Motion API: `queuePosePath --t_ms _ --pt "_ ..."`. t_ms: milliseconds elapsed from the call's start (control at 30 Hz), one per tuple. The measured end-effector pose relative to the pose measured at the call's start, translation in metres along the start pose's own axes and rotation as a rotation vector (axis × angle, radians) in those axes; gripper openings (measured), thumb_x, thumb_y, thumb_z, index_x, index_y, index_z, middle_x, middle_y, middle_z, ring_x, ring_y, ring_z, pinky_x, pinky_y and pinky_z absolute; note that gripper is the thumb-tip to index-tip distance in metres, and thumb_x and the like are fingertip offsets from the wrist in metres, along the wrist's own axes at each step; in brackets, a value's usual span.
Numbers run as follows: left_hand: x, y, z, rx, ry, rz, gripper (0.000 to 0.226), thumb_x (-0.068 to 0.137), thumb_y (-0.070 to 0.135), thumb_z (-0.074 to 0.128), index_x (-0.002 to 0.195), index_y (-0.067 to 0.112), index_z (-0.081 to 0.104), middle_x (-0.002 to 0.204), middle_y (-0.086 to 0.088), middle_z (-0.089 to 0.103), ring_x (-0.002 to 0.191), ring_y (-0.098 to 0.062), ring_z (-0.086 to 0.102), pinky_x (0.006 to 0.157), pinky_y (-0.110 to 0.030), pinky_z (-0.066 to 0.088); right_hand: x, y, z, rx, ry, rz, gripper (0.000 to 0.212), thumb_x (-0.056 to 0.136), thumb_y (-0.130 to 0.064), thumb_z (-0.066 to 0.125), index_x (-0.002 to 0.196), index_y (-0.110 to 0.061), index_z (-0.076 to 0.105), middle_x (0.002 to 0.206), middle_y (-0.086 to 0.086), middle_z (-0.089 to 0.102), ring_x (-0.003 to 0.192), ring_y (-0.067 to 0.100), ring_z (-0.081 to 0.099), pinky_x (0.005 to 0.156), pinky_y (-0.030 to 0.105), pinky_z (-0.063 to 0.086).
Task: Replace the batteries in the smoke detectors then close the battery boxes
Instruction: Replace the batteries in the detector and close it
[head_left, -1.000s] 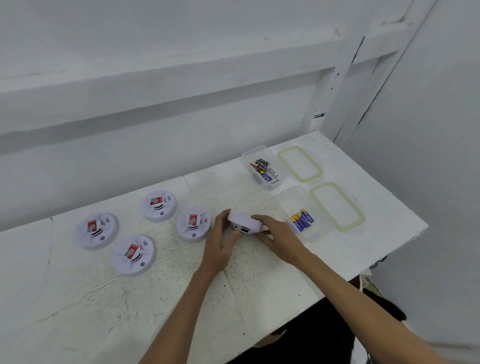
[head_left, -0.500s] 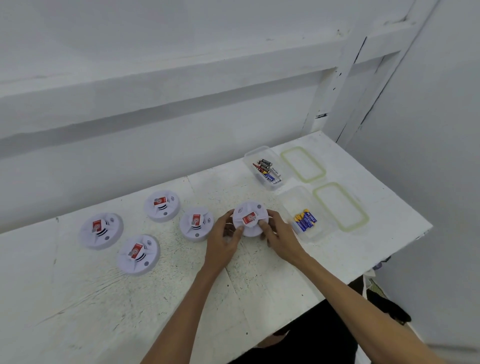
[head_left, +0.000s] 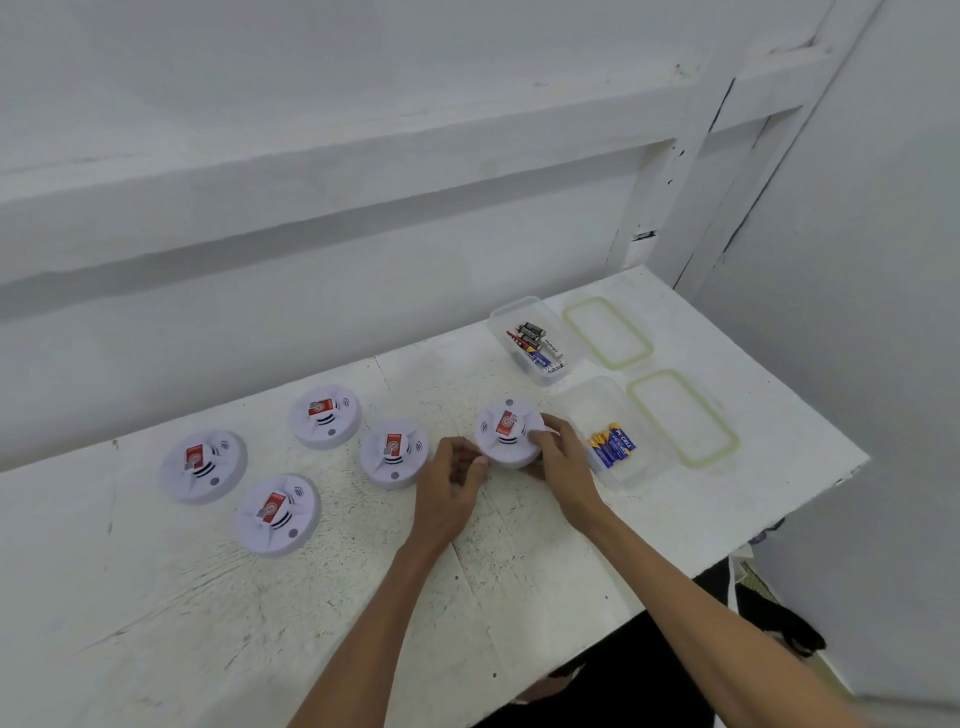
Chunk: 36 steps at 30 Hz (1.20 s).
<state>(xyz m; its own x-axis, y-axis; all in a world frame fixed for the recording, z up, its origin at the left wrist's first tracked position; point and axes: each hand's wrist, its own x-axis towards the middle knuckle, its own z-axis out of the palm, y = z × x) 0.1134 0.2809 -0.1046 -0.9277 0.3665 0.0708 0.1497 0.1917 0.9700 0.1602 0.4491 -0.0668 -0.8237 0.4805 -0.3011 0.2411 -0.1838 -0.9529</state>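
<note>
**Smoke detector face up between the hands; boxes not yet lidded**

Grips the smoke detector (head_left: 509, 434) by its right rim with the right hand (head_left: 563, 460), thumb and fingers curled round the edge. Keeps the left hand (head_left: 452, 480) loosely curled at the detector's left rim, with nothing visibly held; cannot tell whether its fingertips touch the casing. Finds the detector flat on the table (head_left: 519, 571), red label up, just ahead of both sets of fingertips.

Off the left hand's outer side: four other detectors (head_left: 394, 452), all label up, the nearest just beside the knuckles.

Just past the right hand's outer side: near battery box (head_left: 587, 395), open, with blue-and-yellow batteries (head_left: 613, 444) inside. Further ahead of that hand: far battery box (head_left: 506, 312), open, with mixed batteries (head_left: 535, 345). Beyond the boxes, away from the hand: two lids (head_left: 683, 415), lying flat.

Reads as a unit resting on the table at the end of the row. Hides any battery door underneath, so no telling whether this swap is done.

Next, probably: let go with the right hand. If every unit is finished, reach past the boxes for a lid, seat it square on its box and press the rim down all round. If not, take the nearest unit off the left hand's side and turn it over.
</note>
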Motion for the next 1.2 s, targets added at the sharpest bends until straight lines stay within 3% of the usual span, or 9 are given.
queuePosePath --t_ms 100,267,400,567,667,833,967,1100,1200 --pt "-0.001 0.001 0.001 -0.054 0.015 -0.02 0.04 0.102 0.031 0.057 0.137 0.016 0.048 0.085 0.001 0.075 0.078 -0.014 0.072 0.075 -0.028 0.058 0.0 0.0 0.006 0.002 -0.026 -0.027 0.02 0.101 -0.027 0.052 0.119 -0.023 0.06 0.118 0.003 0.067 0.108 0.02 0.066 0.082 0.033 0.06" --pt "-0.002 0.003 0.001 -0.015 0.075 0.033 0.059 0.099 0.055 0.042 0.148 0.022 0.048 0.088 0.002 0.069 0.077 -0.015 0.064 0.073 -0.03 0.055 0.001 -0.005 0.016 0.031 -0.016 -0.063 0.025 0.103 -0.023 0.045 0.113 -0.035 0.065 0.11 -0.007 0.07 0.104 0.015 0.066 0.08 0.028 0.059" --pt "-0.001 0.006 0.0 -0.06 0.058 -0.004 0.048 0.105 0.045 0.047 0.149 0.024 0.047 0.13 0.01 0.065 0.115 -0.009 0.064 0.096 -0.035 0.057 0.007 -0.002 0.017 -0.026 -0.03 -0.045 0.041 0.094 -0.029 0.063 0.134 -0.029 0.053 0.11 0.002 0.069 0.103 0.016 0.067 0.089 0.035 0.057" --pt "0.001 0.0 -0.003 -0.011 0.039 -0.013 0.045 0.103 0.024 0.059 0.146 0.032 0.049 0.094 0.009 0.073 0.081 -0.017 0.068 0.073 -0.035 0.06 0.006 -0.004 0.02 -0.071 -0.004 -0.013 0.052 0.085 -0.041 0.074 0.129 -0.028 0.05 0.107 -0.002 0.068 0.09 0.004 0.068 0.069 0.018 0.055" --pt "0.003 -0.002 -0.006 -0.022 0.015 -0.022 0.045 0.102 0.021 0.061 0.145 0.026 0.054 0.107 0.014 0.074 0.091 -0.016 0.071 0.079 -0.036 0.062 0.01 -0.001 0.02 -0.05 0.029 0.007 0.046 0.087 -0.048 0.069 0.125 -0.026 0.055 0.11 -0.001 0.069 0.096 0.007 0.068 0.071 0.018 0.054" --pt "0.005 0.005 -0.009 -0.091 0.068 -0.044 0.043 0.098 0.013 0.067 0.139 0.017 0.055 0.122 0.007 0.07 0.106 -0.008 0.07 0.082 -0.021 0.058 0.021 0.009 0.02 0.041 -0.045 0.087 0.029 0.092 -0.032 0.057 0.117 -0.019 0.064 0.129 0.01 0.064 0.108 0.02 0.064 0.099 0.04 0.051" --pt "0.007 0.002 -0.012 -0.148 0.105 -0.082 0.051 0.089 0.02 0.075 0.132 0.022 0.048 0.122 -0.006 0.065 0.11 -0.018 0.068 0.081 -0.024 0.058 0.011 0.01 0.018 0.053 -0.112 0.066 0.028 0.096 -0.022 0.059 0.121 -0.012 0.065 0.118 0.009 0.07 0.111 0.025 0.067 0.095 0.05 0.055" --pt "0.005 0.005 -0.009 -0.107 0.021 -0.061 0.071 0.093 0.016 0.074 0.153 0.023 0.037 0.141 0.012 0.054 0.122 -0.005 0.061 0.087 -0.023 0.057 0.009 0.006 0.021 0.128 -0.094 0.072 0.033 0.095 -0.026 0.065 0.125 -0.013 0.062 0.114 0.008 0.073 0.106 0.025 0.07 0.09 0.05 0.057" --pt "0.004 0.004 -0.003 -0.057 -0.001 -0.033 0.07 0.093 0.035 0.071 0.155 0.027 0.038 0.144 0.008 0.057 0.122 -0.013 0.063 0.089 -0.036 0.061 0.011 0.005 0.021 0.148 -0.073 0.056 0.032 0.097 -0.029 0.062 0.125 -0.015 0.063 0.116 0.007 0.072 0.107 0.025 0.069 0.091 0.05 0.057"
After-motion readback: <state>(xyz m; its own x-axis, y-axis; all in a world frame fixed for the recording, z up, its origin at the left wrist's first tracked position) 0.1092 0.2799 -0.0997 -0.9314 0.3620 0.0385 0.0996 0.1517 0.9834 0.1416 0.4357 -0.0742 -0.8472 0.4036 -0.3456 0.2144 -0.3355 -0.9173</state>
